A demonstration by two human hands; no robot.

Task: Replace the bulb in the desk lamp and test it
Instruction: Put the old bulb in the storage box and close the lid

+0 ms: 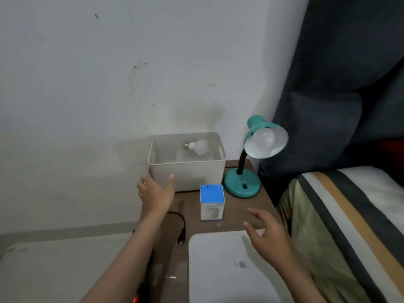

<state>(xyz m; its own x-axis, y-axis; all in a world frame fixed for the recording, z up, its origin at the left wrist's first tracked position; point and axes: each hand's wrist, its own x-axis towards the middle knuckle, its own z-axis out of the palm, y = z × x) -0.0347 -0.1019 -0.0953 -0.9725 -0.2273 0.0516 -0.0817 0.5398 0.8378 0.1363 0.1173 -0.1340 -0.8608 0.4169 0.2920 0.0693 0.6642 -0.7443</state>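
Note:
A teal desk lamp (242,182) stands at the back right of a narrow wooden table (260,206), with an unlit white bulb (263,138) in its shade. A second white bulb (197,147) lies inside a beige plastic bin (188,171) against the wall. In front of the bin stands a blue and white bulb box (212,202). My left hand (156,191) is spread open at the bin's front left corner, holding nothing. My right hand (265,230) hovers open over the table right of the box, fingers relaxed. The lamp's black plug (181,237) lies loose on the table.
A white lid (229,270) lies flat at the table's near end. A black strip with a red light (140,294) runs along the table's left edge. A bed with a striped cover (349,226) is close on the right, dark cushions (341,84) behind the lamp.

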